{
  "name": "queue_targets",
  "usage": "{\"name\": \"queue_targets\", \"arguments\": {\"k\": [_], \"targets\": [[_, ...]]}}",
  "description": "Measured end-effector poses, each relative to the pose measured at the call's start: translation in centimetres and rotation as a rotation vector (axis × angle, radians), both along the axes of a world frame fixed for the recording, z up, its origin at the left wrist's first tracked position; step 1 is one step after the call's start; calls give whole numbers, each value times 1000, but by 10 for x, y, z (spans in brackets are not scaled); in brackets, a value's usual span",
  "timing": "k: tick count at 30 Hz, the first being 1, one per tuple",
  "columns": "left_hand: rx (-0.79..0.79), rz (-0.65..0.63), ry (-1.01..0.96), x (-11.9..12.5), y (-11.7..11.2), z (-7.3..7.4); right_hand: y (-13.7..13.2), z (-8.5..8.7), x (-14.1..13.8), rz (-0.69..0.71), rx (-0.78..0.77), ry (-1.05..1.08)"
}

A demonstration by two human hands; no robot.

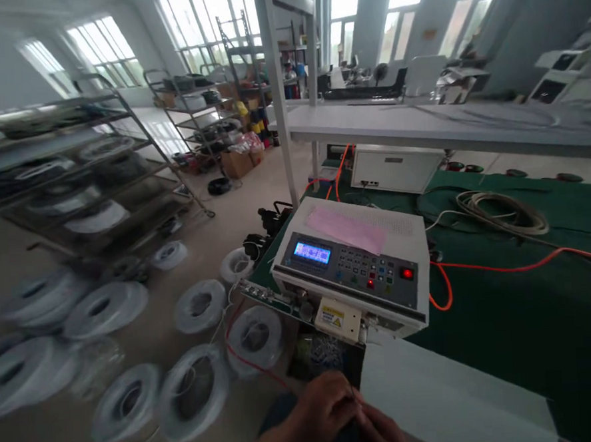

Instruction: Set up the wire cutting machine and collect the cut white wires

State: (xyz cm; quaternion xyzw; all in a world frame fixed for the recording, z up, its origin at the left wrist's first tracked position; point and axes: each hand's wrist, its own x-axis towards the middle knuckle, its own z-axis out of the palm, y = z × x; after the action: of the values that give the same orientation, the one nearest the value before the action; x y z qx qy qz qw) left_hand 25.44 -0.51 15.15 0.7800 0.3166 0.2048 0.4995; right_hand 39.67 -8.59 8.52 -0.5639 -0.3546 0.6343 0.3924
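My left hand (pixel 323 406) is closed at the bottom middle, fingers curled and pressed together. My right hand (pixel 383 432) meets it fingertip to fingertip, also pinched. A thin dark strand, seemingly a wire end, shows between the fingertips. From the left, a thin red wire (pixel 258 368) runs down toward my left hand and disappears behind it; whether it is the strand in my fingers is hidden. Just beyond the hands stands a white wire-processing machine (pixel 348 264) with a lit blue display, keypad and glowing red switch. A pink cloth (pixel 347 228) lies on its top.
Coils of white tubing or wire (pixel 193 392) cover the floor at left. A white sheet-like chute (pixel 451 391) slopes from the machine at right. Orange-red cable (pixel 509 268) and a cable coil (pixel 503 213) lie on the green tabletop (pixel 482 323). Loaded shelf racks (pixel 134 124) stand behind.
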Motion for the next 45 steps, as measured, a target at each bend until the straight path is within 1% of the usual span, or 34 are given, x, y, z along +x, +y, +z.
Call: {"name": "queue_targets", "arguments": {"k": [2, 4, 5, 7, 9, 11, 15, 17, 19, 22, 24, 28, 31, 33, 35, 36, 37, 38, 40, 41, 42, 43, 44, 45], "targets": [[34, 50, 20, 6, -3, 3, 7, 3, 10, 88, 30, 21], [19, 116, 16, 9, -5, 5, 15, 8, 17, 215, 44, 46], [-15, 162, 15, 9, -6, 6, 18, 10, 19, 282, 43, 58], [-140, 255, 37, 8, -6, 8, 24, 13, 22, 384, 37, 72], [-277, 328, 56, 6, -3, 9, 29, 14, 23, 400, 37, 82], [-369, 354, 31, 3, 3, 9, 31, 13, 23, 381, 45, 104], [-447, 313, -55, -6, 21, 11, 37, 17, 12, 378, 83, 159], [-490, 290, -74, -10, 31, 13, 40, 22, 3, 342, 97, 153], [-515, 265, -73, -14, 40, 15, 43, 27, -6, 275, 90, 114], [-521, 184, -72, -18, 52, 17, 44, 29, -18, 191, 74, 52], [-542, 131, -74, -20, 59, 18, 44, 28, -24, 163, 66, 32], [-576, 88, -73, -23, 67, 16, 47, 29, -30, 161, 76, 40], [-565, 56, -97, -23, 68, 10, 50, 34, -31, 140, 80, 54], [-534, 10, -130, -23, 71, 7, 52, 37, -30, 113, 83, 49], [-470, -51, -172, -22, 82, 8, 54, 38, -28, 42, 92, 27], [-425, -62, -181, -21, 93, 10, 54, 38, -27, -27, 95, 17], [-367, -53, -176, -20, 107, 13, 54, 38, -25, -113, 94, 13], [-323, -10, -151, -17, 124, 18, 54, 37, -23, -201, 89, 13], [-212, 158, -108, -10, 162, 30, 53, 34, -18, -348, 67, 31], [-150, 252, -100, -6, 180, 36, 52, 32, -15, -390, 54, 46], [-121, 294, -102, -1, 194, 42, 50, 31, -13, -423, 41, 62], [-102, 321, -102, 3, 204, 48, 48, 30, -10, -453, 28, 82], [-90, 336, -103, 8, 207, 52, 46, 30, -7, -484, 13, 102], [-87, 326, -104, 13, 204, 54, 44, 31, -5, -518, -1, 124]]}}
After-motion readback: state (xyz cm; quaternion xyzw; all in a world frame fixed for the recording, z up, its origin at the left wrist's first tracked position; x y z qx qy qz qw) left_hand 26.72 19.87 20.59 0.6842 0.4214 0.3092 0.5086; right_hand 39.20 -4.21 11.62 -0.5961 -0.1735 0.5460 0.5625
